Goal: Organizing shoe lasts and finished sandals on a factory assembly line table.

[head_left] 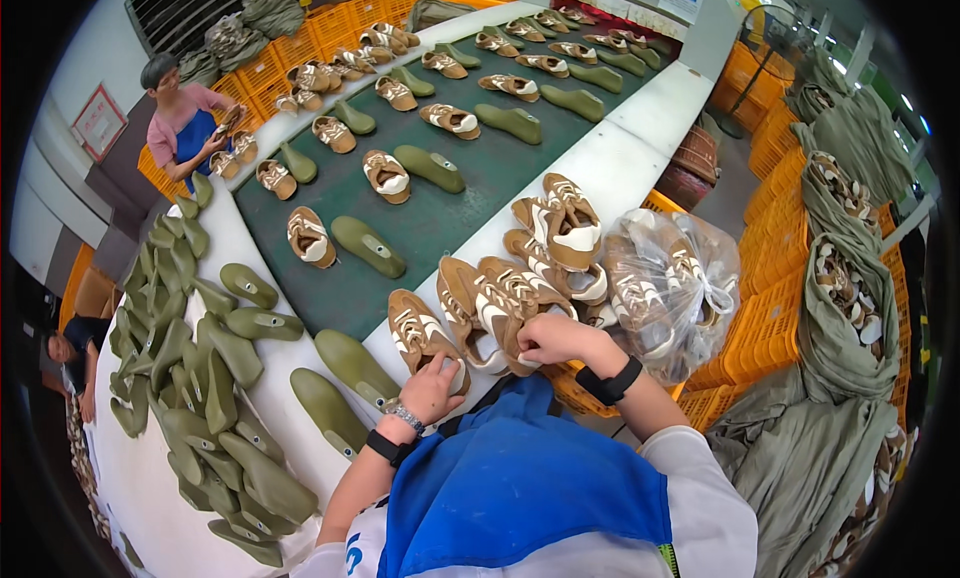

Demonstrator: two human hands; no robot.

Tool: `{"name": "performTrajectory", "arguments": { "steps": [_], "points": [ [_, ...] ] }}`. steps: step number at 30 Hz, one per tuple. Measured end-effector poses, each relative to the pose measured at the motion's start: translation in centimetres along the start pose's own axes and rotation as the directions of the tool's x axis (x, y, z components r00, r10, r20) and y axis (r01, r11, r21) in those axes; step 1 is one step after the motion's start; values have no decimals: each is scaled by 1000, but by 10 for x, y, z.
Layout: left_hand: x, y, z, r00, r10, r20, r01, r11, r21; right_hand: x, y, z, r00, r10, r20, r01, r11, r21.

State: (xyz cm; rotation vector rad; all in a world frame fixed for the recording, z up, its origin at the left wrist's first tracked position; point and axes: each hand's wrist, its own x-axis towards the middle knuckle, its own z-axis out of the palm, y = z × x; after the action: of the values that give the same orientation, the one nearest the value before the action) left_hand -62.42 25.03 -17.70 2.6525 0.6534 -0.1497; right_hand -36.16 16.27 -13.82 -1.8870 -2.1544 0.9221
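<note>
Working at the near edge of the white bench (620, 168), the person rests the left hand (432, 386) on a tan-and-white suede shoe upper (418, 333) lying flat there, fingers curled loosely over its heel end, while the right hand (548, 338) is clenched around the edge of a second tan-and-white upper (490, 313) pulled from the loose heap (555, 243) just beside it. That heap holds roughly six or seven uppers, overlapping too much for an exact count. A knotted clear plastic bag (670, 283) full of more uppers sits unopened at the right of the heap, so by my judgement much sorting is left. On the dark green conveyor belt (440, 213) many pairings already lie in rows: about two dozen uppers, each beside an olive-green plastic shoe last (368, 246). Two lasts (345, 388) wait near the left hand without uppers, and a large pile of lasts (200, 378), too many to count, covers the bench's left end. A person in a pink top and blue apron (185, 123) stands across the belt holding an upper.
</note>
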Motion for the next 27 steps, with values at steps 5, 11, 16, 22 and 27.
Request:
{"name": "performTrajectory", "arguments": {
  "steps": [5, 11, 16, 22, 27],
  "points": [
    [-17, -8, -12, 1000, 18, -20, -19, 999, -39, -9, 24, -28, 730, 109, -674, -31, 992, 126],
    [-55, -25, -30, 994, -41, -100, 35, 998, -60, -3, 95, -56, 685, 457, -568, -502, 861, 88],
    [-91, -36, -37, 965, -172, -200, 135, 973, -188, -19, 62, -79, 651, 329, -684, -362, 927, 101],
    [-112, -36, -41, 927, -295, -230, 258, 950, -176, -50, 20, -60, 867, 248, -432, -298, 953, -51],
    [-111, -44, -41, 920, -324, -219, 291, 941, -170, -58, 28, -25, 854, 259, -451, -214, 965, 149]
  ]
}}
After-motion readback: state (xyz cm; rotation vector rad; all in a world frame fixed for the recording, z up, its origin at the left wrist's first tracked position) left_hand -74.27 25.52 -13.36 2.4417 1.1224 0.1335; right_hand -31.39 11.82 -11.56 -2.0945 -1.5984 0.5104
